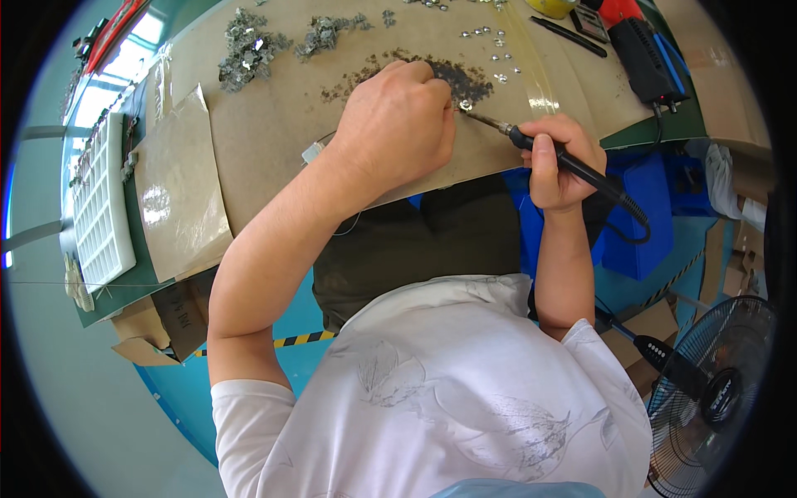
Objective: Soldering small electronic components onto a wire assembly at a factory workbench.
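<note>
My right hand (561, 162) grips the black handle of a soldering iron (591, 174), its cord looping down behind the wrist. The iron's metal tip points left and meets, or nearly meets, a small shiny metal piece (466, 105) on the brown work board (274, 124). Just left of that piece, my left hand (403, 120) is closed with its knuckles up. Whatever its fingers pinch is hidden beneath them. A white connector (313, 153) with a thin wire lies by my left wrist. Dark scorch marks (465, 79) cover the board around the fingers.
Piles of small grey metal parts (251, 54) lie at the far left of the board. Several shiny pieces (500, 41) are scattered at the far right. Beyond them are a black pen-like tool (569, 36) and a black power unit (647, 62). A white gridded tray (106, 203) stands left; a fan (710, 398) is lower right.
</note>
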The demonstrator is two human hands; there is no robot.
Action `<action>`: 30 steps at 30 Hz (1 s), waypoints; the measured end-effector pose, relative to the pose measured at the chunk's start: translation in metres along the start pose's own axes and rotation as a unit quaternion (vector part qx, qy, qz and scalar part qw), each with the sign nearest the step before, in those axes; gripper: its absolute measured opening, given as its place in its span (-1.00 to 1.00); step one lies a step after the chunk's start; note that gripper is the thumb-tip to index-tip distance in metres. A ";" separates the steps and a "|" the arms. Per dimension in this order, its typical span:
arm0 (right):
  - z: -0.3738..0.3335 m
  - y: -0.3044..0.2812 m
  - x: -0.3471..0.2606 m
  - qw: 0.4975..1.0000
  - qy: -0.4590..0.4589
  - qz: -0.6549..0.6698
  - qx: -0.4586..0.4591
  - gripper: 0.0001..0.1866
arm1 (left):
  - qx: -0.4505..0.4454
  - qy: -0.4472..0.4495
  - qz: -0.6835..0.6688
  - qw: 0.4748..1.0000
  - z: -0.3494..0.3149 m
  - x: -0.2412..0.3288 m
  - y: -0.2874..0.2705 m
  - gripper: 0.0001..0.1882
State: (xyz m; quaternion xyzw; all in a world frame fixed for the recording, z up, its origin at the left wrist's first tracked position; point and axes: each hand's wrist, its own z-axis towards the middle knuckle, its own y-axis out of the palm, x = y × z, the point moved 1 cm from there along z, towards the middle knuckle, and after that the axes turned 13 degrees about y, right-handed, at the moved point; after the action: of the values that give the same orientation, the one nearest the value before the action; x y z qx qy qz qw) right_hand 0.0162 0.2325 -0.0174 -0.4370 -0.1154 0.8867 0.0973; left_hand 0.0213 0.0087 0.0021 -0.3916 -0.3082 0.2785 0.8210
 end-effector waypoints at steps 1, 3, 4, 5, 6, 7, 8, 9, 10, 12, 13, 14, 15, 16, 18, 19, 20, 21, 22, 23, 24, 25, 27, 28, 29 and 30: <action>0.000 0.000 0.000 1.000 0.000 0.000 0.000 -0.94 | 0.001 -0.001 -0.001 1.000 0.000 0.000 0.000 -0.90; 0.000 0.002 0.001 1.000 -0.006 0.017 0.003 -0.94 | 0.000 -0.002 -0.001 1.000 0.000 0.000 0.000 -0.90; 0.000 0.001 0.000 1.000 -0.005 0.017 0.003 -0.94 | -0.002 -0.003 -0.002 1.000 0.000 0.000 0.000 -0.89; 0.001 0.001 0.000 1.000 -0.005 0.009 0.001 -0.94 | -0.002 -0.003 -0.002 1.000 0.000 0.000 0.000 -0.89; 0.001 0.001 0.000 1.000 -0.004 0.001 -0.001 -0.94 | -0.001 0.001 -0.002 1.000 0.000 0.000 0.000 -0.89; 0.001 0.000 0.000 1.000 -0.004 0.001 -0.001 -0.94 | 0.000 0.004 -0.001 1.000 0.001 0.000 0.000 -0.89; 0.000 0.000 0.001 1.000 -0.009 0.002 0.001 -0.94 | 0.000 0.005 -0.001 1.000 0.001 0.000 0.000 -0.89; 0.000 0.000 0.002 1.000 -0.014 0.004 0.003 -0.93 | -0.003 0.001 -0.004 1.000 0.001 0.000 0.000 -0.89; -0.001 -0.001 0.004 1.000 -0.015 0.004 0.003 -0.93 | -0.005 -0.003 -0.007 1.000 0.001 0.000 0.000 -0.89; -0.003 -0.003 0.009 0.997 0.027 0.073 0.020 -0.92 | -0.002 -0.002 -0.003 1.000 0.002 -0.001 0.001 -0.90; -0.003 -0.001 0.009 0.997 0.025 0.074 0.019 -0.92 | 0.000 -0.002 -0.001 1.000 0.002 -0.001 0.001 -0.90; -0.002 0.000 0.007 0.997 0.024 0.065 0.032 -0.91 | 0.003 -0.002 0.002 1.000 0.002 -0.002 0.001 -0.90; 0.001 0.003 0.007 0.997 0.020 0.059 0.043 -0.90 | 0.010 0.003 0.003 1.000 0.001 -0.003 0.001 -0.91; 0.000 0.006 0.007 0.995 0.054 0.071 0.052 -0.90 | 0.018 0.007 0.004 1.000 0.000 -0.004 0.001 -0.91; -0.001 0.005 0.013 0.988 0.109 0.090 0.060 -0.89 | 0.005 0.013 0.007 1.000 0.002 -0.004 0.003 -0.91; 0.003 0.005 0.009 0.985 0.134 0.101 0.044 -0.87 | -0.002 0.016 0.006 1.000 0.001 -0.003 0.003 -0.90; 0.010 0.007 0.006 0.981 0.158 0.111 0.028 -0.84 | -0.001 0.017 -0.001 1.000 0.001 -0.004 0.003 -0.90; 0.018 0.010 0.004 0.982 0.158 0.107 0.014 -0.78 | 0.000 0.012 -0.009 1.000 0.001 -0.002 0.003 -0.90; 0.028 0.014 0.001 0.983 0.147 0.112 0.008 -0.78 | 0.002 0.007 -0.017 1.000 0.001 -0.001 0.002 -0.90; 0.041 0.018 -0.004 0.986 0.144 0.084 -0.027 -0.77 | -0.001 0.005 -0.014 1.000 0.000 0.000 0.001 -0.90; 0.054 0.023 -0.013 0.987 0.141 0.053 -0.059 -0.75 | 0.007 0.004 -0.007 1.000 -0.001 0.000 0.001 -0.90; 0.065 0.031 -0.021 0.984 0.161 0.012 -0.070 -0.75 | 0.004 0.006 -0.007 1.000 -0.002 -0.001 0.002 -0.90; 0.090 0.051 -0.012 0.990 0.087 -0.042 -0.106 -0.76 | -0.001 0.007 -0.013 1.000 -0.005 -0.001 0.001 -0.88; 0.101 0.060 -0.016 0.987 0.069 -0.078 -0.120 -0.75 | 0.006 0.009 -0.007 1.000 -0.005 -0.001 0.001 -0.88; 0.113 0.071 -0.007 0.989 -0.007 -0.081 -0.126 -0.73 | 0.002 0.008 -0.013 1.000 -0.006 -0.001 0.002 -0.87; 0.121 0.080 0.004 0.985 -0.080 -0.086 -0.130 -0.71 | -0.003 0.009 -0.021 1.000 -0.005 -0.001 0.004 -0.86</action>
State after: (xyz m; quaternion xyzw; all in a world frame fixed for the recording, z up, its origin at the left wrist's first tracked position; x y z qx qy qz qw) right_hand -0.0889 0.1432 0.0280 -0.3618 -0.2741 0.8847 0.1062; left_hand 0.0235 0.0079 -0.0041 -0.3902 -0.3099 0.2572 0.8280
